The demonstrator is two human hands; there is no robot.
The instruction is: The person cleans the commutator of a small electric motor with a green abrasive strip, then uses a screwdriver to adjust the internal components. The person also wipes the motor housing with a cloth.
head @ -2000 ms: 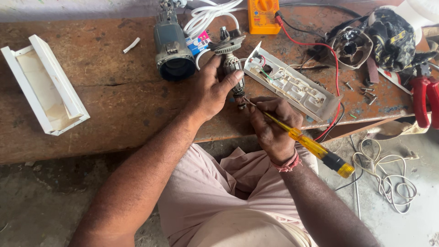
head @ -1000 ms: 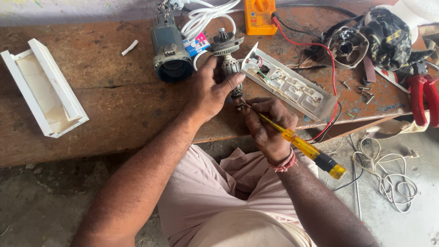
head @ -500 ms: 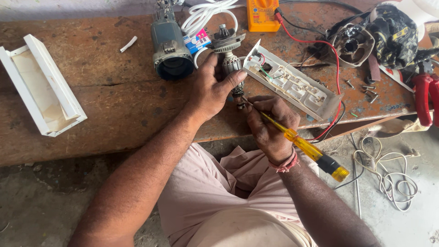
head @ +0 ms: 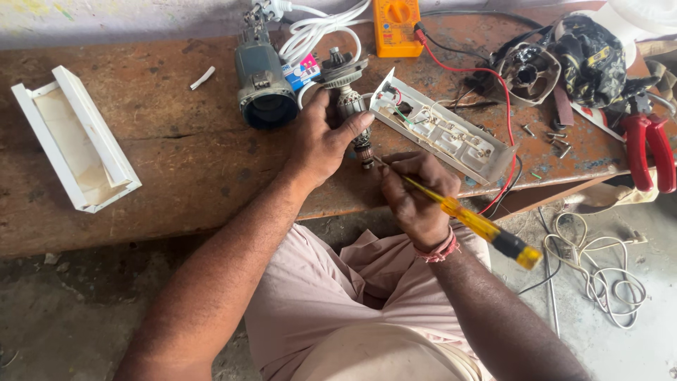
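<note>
Near edge of wooden bench (head: 176,176): right hand (head: 416,194) closed around one yellow-handled screwdriver (head: 479,227), blade tip at lower end of motor rotor (head: 350,106). Left hand (head: 321,144) just beyond, fingers wrapped around rotor, holding it upright between both hands. Beside rotor to right: one opened white power strip (head: 451,134), touching bench. Left of rotor: one grey motor housing (head: 264,88). Far left: one white plastic cover (head: 74,141). Far edge: one orange multimeter (head: 396,27), one red lead. Far right: one pair of red-handled pliers (head: 649,152).
</note>
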